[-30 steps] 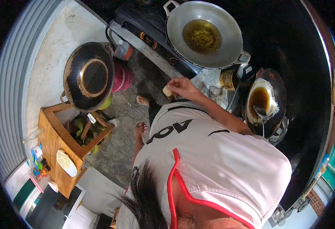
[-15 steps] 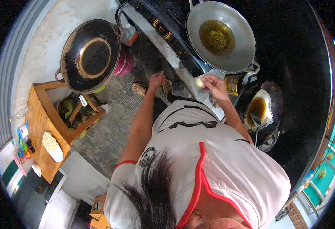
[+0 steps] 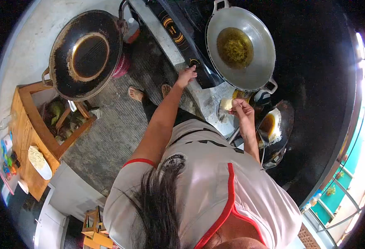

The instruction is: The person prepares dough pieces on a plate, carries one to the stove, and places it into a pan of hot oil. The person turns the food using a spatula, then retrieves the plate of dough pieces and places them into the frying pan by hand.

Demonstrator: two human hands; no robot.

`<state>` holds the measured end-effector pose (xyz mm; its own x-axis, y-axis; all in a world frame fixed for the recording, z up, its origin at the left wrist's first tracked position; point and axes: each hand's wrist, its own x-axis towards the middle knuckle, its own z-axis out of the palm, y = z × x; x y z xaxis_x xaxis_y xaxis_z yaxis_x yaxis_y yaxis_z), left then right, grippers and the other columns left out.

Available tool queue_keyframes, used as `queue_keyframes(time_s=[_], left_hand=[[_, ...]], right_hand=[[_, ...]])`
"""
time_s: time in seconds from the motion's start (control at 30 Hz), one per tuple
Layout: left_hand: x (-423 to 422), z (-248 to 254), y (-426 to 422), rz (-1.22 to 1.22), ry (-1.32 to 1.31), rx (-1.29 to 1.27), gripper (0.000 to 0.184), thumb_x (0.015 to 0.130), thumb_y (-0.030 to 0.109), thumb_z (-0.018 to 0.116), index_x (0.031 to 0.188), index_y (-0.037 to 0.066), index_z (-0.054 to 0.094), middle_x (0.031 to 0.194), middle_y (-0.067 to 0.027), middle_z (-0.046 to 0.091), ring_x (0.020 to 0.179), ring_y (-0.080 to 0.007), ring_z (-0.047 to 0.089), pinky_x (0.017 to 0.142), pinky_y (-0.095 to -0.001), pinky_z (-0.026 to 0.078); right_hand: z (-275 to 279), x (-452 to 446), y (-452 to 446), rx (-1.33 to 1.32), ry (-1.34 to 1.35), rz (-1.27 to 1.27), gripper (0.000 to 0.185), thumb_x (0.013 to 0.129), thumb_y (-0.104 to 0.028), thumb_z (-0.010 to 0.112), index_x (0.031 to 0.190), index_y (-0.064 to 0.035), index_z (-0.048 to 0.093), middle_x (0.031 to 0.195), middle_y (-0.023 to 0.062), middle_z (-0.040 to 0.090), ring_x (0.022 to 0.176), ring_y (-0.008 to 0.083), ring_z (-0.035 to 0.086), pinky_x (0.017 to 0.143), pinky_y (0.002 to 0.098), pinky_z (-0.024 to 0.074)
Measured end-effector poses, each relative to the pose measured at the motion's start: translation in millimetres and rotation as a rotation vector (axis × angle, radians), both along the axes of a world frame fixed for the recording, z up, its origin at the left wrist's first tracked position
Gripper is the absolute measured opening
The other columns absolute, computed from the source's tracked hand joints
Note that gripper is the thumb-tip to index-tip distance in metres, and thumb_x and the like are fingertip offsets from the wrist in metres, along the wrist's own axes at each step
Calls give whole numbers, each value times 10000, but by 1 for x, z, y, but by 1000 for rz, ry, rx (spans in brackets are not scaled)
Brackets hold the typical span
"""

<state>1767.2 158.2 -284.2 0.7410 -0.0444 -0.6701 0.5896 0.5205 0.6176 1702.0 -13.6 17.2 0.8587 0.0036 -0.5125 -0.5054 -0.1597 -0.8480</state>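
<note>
My left hand (image 3: 186, 76) reaches to the stove's front panel, with its fingertips closed at the stove knob (image 3: 194, 62). Between the thumb and fingers of my right hand (image 3: 244, 113) is a small pale piece (image 3: 225, 104), whose kind I cannot make out. Above and between my hands, a grey wok (image 3: 258, 38) sits on the stove (image 3: 203, 76), with yellowish oil and bits in its bottom. A smaller dark pan (image 3: 288, 120), holding brown liquid and a ladle, lies right of my right hand.
At the upper left is a large blackened wok (image 3: 60, 54). Below it stands a wooden table (image 3: 26, 112) bearing a white dish (image 3: 44, 169) of pale food. A yellow can (image 3: 241, 94) is partly hidden beneath the grey wok's rim. My feet show on the floor (image 3: 107, 137).
My left hand has come into view and moved up and right to the stove knob. My right hand has moved rightward and slightly down, still holding the pale piece. The view has shifted too.
</note>
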Motion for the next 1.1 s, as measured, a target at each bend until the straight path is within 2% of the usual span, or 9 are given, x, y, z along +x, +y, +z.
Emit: queue_keyframes(time_s=[0.1,0.2,0.3,0.5,0.6,0.7,0.9,1.0,1.1], left_hand=[[10,-10,-7,0,161,-72,459,773,497,606,924,64,587,843,-66,641,762,-166,636,548,-295,452],[6,-11,-5,-11,29,-80,411,796,457,596,954,78,576,880,-54,638,819,-160,628,573,-303,455],[13,-10,-7,-42,120,-34,364,815,431,581,940,89,571,898,-51,643,837,-157,623,569,-304,448],[13,-29,-12,-47,58,20,356,822,391,583,920,50,561,869,-65,658,784,-165,630,566,-305,442],[12,-19,-13,-15,87,133,331,811,361,608,861,35,570,786,-65,656,725,-169,634,555,-319,448],[14,-35,-20,89,1,148,311,800,342,628,793,35,583,738,-76,649,650,-176,624,548,-327,452],[9,-36,-20,37,45,306,326,801,333,626,699,24,605,690,-104,631,586,-188,589,546,-315,452],[-3,29,3,-88,138,248,332,812,328,607,710,13,607,719,-106,632,625,-190,596,563,-313,456],[-30,-29,23,-69,131,91,345,822,348,588,770,8,611,753,-102,634,672,-194,609,593,-331,461]], right_hand=[[-5,-1,-1,-9,1,3,185,855,-202,588,884,-20,602,785,14,595,666,89,551,629,244,471],[-4,-1,0,-3,-8,-6,194,854,-208,590,889,-17,603,786,16,597,668,91,555,632,245,477],[-5,-1,1,-4,-7,-5,196,853,-207,592,896,-16,604,778,17,595,670,94,557,634,245,480],[-9,1,1,0,-14,26,190,852,-199,592,899,-15,602,779,21,595,677,98,560,631,248,479],[-9,1,1,-7,-15,35,179,852,-194,590,894,-20,601,785,22,597,683,97,561,627,250,478],[-9,0,1,-2,-31,46,166,853,-187,586,888,-25,600,792,23,600,690,96,561,626,253,478],[-8,-1,4,-15,-15,68,158,855,-190,583,878,-34,601,800,16,604,693,88,554,631,240,467],[-7,-1,8,-11,-10,64,161,859,-199,581,871,-40,603,785,10,603,680,81,545,625,228,455],[-7,-1,8,1,-11,88,167,865,-206,574,866,-41,603,764,5,601,678,77,541,624,224,451]])
